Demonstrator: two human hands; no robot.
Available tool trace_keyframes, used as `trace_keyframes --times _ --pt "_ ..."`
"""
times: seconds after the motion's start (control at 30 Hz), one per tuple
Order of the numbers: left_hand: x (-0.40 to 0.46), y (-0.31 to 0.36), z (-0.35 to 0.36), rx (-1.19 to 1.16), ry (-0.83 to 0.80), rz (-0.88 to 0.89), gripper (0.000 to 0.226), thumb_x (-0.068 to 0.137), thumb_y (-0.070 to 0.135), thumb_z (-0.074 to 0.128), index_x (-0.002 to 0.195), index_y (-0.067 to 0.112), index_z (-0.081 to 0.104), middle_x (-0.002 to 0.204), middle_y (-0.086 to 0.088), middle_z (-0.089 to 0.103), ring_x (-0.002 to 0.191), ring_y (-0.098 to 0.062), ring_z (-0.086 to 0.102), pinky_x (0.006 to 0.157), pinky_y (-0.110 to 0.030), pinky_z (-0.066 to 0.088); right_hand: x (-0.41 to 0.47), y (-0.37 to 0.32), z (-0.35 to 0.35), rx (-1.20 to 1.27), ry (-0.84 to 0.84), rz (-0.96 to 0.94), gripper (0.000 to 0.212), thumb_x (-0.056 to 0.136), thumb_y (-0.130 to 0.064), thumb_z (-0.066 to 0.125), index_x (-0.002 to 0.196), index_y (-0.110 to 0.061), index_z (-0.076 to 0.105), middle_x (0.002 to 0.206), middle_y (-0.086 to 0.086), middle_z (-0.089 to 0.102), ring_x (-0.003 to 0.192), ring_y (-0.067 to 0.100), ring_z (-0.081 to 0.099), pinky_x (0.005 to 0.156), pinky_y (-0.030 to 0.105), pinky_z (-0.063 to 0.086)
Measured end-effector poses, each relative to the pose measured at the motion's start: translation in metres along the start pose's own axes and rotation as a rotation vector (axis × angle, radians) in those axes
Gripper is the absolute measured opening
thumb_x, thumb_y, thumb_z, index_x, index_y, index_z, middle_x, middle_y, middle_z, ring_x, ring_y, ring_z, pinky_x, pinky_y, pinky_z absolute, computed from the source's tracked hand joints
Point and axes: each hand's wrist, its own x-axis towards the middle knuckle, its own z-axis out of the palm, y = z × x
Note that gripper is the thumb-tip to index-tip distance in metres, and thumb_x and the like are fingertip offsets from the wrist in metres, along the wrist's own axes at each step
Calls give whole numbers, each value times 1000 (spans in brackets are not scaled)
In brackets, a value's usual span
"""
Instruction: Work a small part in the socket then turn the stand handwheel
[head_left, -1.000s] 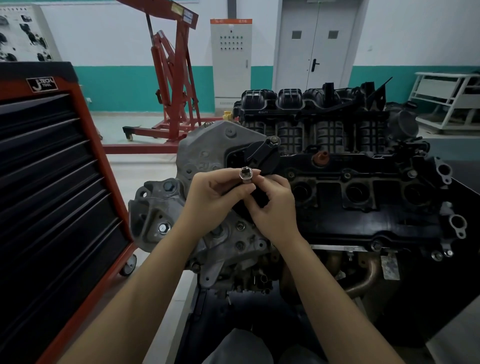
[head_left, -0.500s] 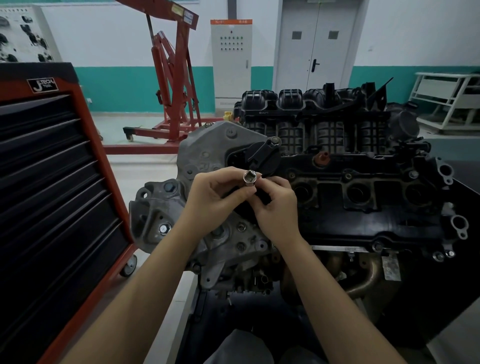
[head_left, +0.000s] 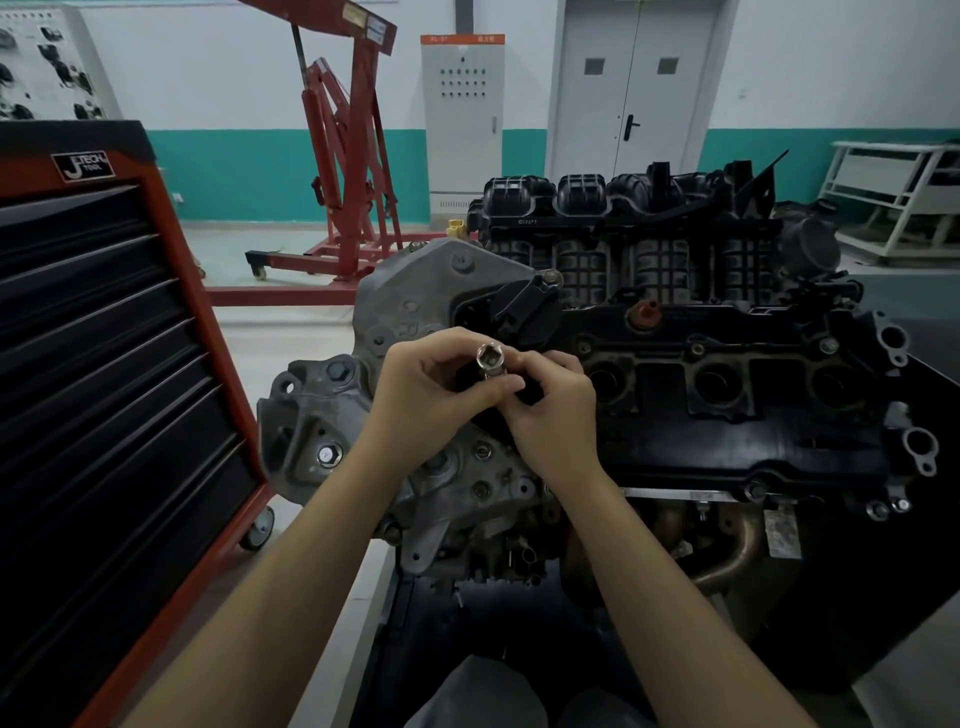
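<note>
Gripping a small chrome socket (head_left: 488, 360), the person's two hands meet in front of the engine (head_left: 675, 374), above its grey timing end. The socket stands nearly upright with its open hexagonal mouth turned up toward the camera. The left hand (head_left: 431, 395) curls round it from the left, thumb laid across its lower part and fingers bent behind it. The right hand (head_left: 553, 410) closes in from the right, its fingertips pinching at the socket's lower end, where something dark sits between the two hands; what that dark piece is cannot be told. Both forearms rise bare from the lower edge of the view.

Just behind the hands, a black oil filler cap (head_left: 524, 309) sits on the black valve cover (head_left: 727, 395), which shows a row of round plug wells. Farther back stands the ribbed black intake manifold (head_left: 623, 218). Left of the hands lies the grey cast timing cover (head_left: 415, 296) with its bolts and mounting bracket.

A red tool cabinet (head_left: 119, 364) with black drawers on casters fills the left side, near the engine. Well behind, a red engine hoist (head_left: 348, 156) stands on the floor, beside a grey electrical cabinet (head_left: 461, 119) against the white and teal wall. A grey double door (head_left: 631, 88) lies right of it, and a white rack (head_left: 898, 192) stands at the far right.
</note>
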Motion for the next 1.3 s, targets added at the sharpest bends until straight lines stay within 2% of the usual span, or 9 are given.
trace_keyframes --times 0.17,0.3,0.4,0.57,0.77,0.97,1.17,1.23,1.3 --pt "-1 1 0 -38 3 -27 27 82 -6 68 104 9 69 96 -2 73 94 -12 70 86 -24 53 1 -4 0 -29 11 -98 19 79 -16 69 95 -6 72 86 1 72 94 -23 43 85 38 46" --pt "0 0 -2 -45 -54 -37 28 83 -8 66 110 0 67 99 -9 71 96 -13 69 87 -23 52 1 -3 0 -37 22 -110 21 77 -11 68 96 -3 74 83 8 73 92 8 51 81 46 50" --pt "-1 0 2 0 21 0 23 76 -3 75 96 7 71 90 -7 72 89 -18 70 85 -28 54 -1 -1 -1 -3 15 -30 16 79 -16 69 92 -7 74 84 3 73 91 21 58 83 45 49" --pt "-2 -2 1 -28 0 -33 25 81 -5 70 103 7 70 97 -3 73 96 -15 71 88 -27 54 1 -4 0 -27 14 -108 18 79 -14 67 95 -6 72 87 1 72 90 -15 46 85 36 46" --pt "-1 -1 1 -24 -32 -9 22 80 -2 73 101 3 69 96 -12 72 95 -22 69 88 -34 54 -1 0 0 3 13 -8 17 80 -16 68 95 -9 73 86 1 72 95 25 59 83 44 49" --pt "-1 1 2 0 -16 -14 21 79 -2 72 99 5 71 94 -9 73 93 -18 71 86 -28 54 1 -2 0 -3 0 -65 21 80 -15 64 97 -9 72 92 0 73 96 -14 46 89 38 46" --pt "-1 2 0 -38 -30 -33 23 81 -2 71 103 3 70 97 -14 72 96 -26 69 89 -36 54 -1 2 0 -2 -3 21 19 80 -16 72 98 -8 74 87 2 72 97 29 58 84 33 46" --pt "-1 3 2 -14 28 -16 22 75 4 76 95 12 70 91 -5 72 89 -20 70 85 -32 55 0 1 1 11 2 30 14 80 -16 74 93 -11 74 85 -2 72 96 25 58 83 30 45" --pt "-2 2 2 -13 44 -12 23 76 -1 76 94 12 70 90 -1 73 88 -17 71 84 -28 55 0 -1 0 18 8 -4 13 80 -18 73 92 -12 73 86 -7 71 96 2 55 83 34 47"
